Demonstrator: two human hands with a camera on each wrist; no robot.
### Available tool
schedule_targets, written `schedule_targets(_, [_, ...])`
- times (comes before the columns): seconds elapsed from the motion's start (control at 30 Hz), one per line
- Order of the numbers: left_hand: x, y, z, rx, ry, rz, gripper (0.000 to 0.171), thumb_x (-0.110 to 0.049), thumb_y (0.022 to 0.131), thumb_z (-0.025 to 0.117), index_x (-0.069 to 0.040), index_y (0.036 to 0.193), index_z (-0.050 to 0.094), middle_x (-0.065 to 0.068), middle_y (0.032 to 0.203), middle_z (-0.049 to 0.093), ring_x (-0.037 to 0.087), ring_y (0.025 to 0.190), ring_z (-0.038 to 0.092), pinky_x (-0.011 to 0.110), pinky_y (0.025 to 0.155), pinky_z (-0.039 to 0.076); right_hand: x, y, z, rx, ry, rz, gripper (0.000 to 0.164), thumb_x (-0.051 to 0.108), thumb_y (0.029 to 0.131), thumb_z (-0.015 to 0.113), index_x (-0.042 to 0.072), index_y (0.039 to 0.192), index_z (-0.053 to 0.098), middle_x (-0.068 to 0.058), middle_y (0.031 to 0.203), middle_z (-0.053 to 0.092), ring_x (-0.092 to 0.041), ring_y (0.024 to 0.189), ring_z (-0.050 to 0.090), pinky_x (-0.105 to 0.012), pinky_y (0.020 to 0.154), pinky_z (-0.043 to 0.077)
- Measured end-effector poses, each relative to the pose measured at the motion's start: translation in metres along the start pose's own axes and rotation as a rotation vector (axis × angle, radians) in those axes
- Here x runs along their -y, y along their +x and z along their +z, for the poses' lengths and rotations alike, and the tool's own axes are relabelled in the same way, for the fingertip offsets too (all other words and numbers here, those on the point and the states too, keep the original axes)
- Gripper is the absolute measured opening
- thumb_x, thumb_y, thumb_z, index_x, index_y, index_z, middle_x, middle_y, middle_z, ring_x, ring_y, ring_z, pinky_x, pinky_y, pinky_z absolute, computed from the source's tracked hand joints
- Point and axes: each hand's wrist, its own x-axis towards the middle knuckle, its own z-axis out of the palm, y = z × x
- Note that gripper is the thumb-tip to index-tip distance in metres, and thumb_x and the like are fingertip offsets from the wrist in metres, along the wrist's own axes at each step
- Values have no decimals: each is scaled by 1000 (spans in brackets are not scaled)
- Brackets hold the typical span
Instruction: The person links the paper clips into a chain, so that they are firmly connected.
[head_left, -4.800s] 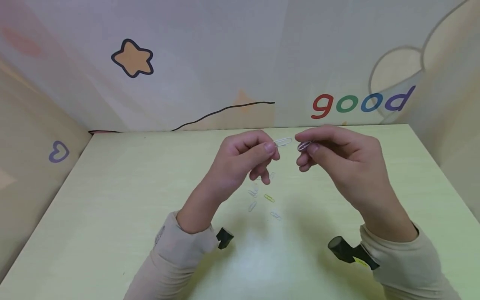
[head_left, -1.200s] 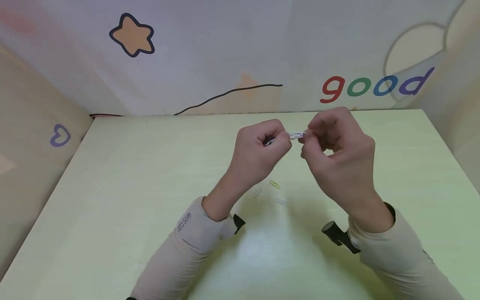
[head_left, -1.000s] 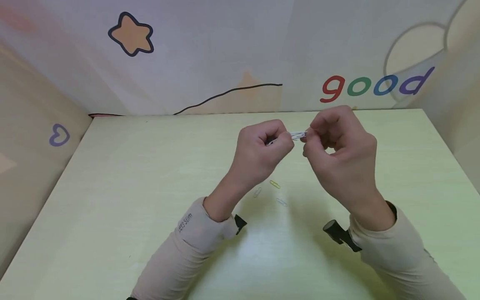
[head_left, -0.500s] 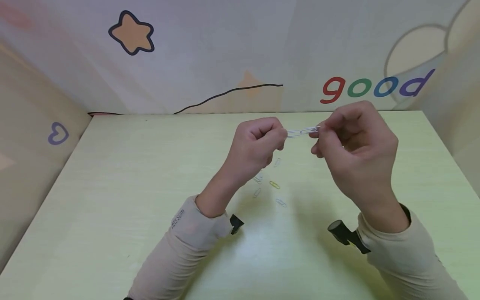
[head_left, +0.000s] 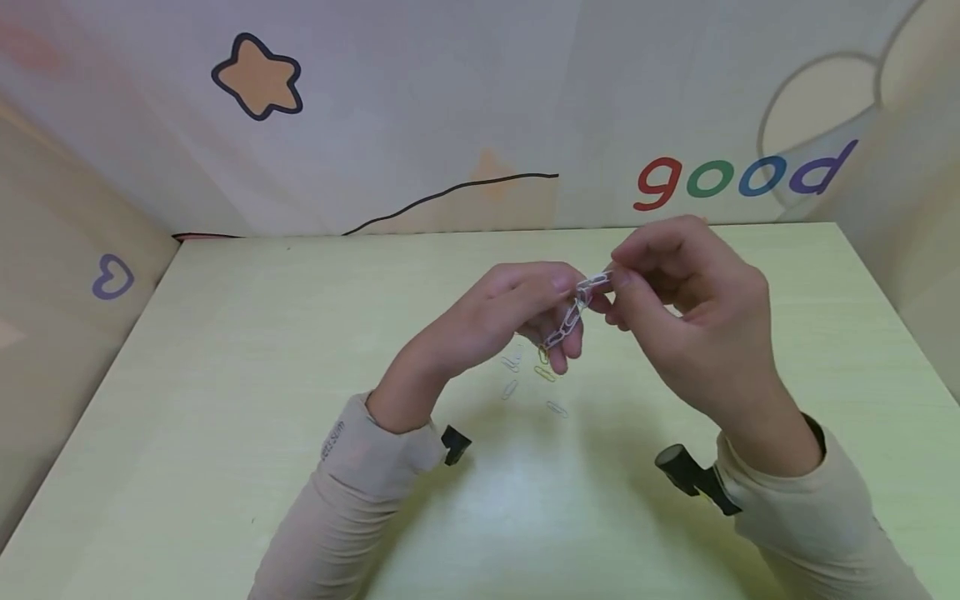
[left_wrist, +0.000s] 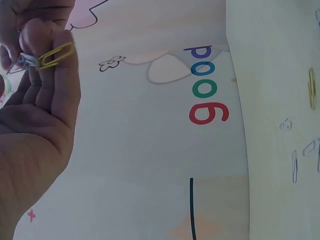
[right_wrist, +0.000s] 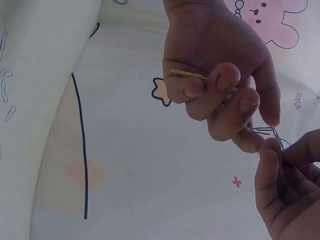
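A chain of linked paper clips (head_left: 572, 317), mostly pale, runs between the two hands above the table. My left hand (head_left: 498, 312) holds it between thumb and fingers, and its lower part lies across the loosely bent fingers. A yellow paper clip (left_wrist: 56, 55) forms the lower end in the left wrist view. My right hand (head_left: 701, 321) pinches the upper end with thumb and index finger, whose tips cover part of the last clip. In the right wrist view, the left fingers (right_wrist: 232, 102) hide much of the chain.
On the pale green table (head_left: 262, 375) below the hands lie a loose yellow paper clip (head_left: 545, 374) and several pale ones, including a paper clip (head_left: 557, 409) nearer the front. A printed wall (head_left: 420, 108) rises behind the table's far edge.
Earlier each hand held clips apart, then the chain was drawn straight between them. Now the left fingers have loosened, the chain bends down across them, and the right hand has come closer.
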Motion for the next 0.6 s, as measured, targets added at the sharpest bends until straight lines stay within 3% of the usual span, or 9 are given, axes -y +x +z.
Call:
schedule_targets(0.17, [2,2,4,-4,-27,31,41,-23,106,34,6,97,61,19,87,64,38,77,67,50,81,57,3,-1,0,41,-50,-30,10,-14,86,60,-12,96,62,-7,80,65,-12,66,63,-22,64,57])
schedule_targets(0.27, [2,3,7,-16,-58,41,41,-23,105,35,5,91,61,18,86,62,35,76,66,45,81,56,3,0,1,41,-58,-43,9,-13,86,59,-11,94,62,-5,79,65,-11,66,62,-22,63,56])
schedule_targets(0.37, [2,2,8,-15,-103,37,35,-19,104,39,4,89,59,16,73,53,26,59,52,39,65,53,3,0,1,43,-58,-61,8,-12,87,59,-11,93,63,-5,78,65,-10,65,61,-21,63,56])
schedule_targets(0.47, [2,0,8,-15,-154,37,27,-14,102,43,5,89,58,9,61,37,18,52,28,30,47,37,3,1,0,48,-49,-71,7,-12,87,60,-11,94,63,-6,79,66,-10,65,61,-21,63,56])
schedule_targets(0.6, [1,-2,7,-24,-227,42,25,-11,101,44,3,89,60,2,57,27,14,51,16,25,43,16,2,1,-1,62,-23,-63,9,-13,87,61,-12,96,63,-8,80,66,-11,64,62,-22,62,56])
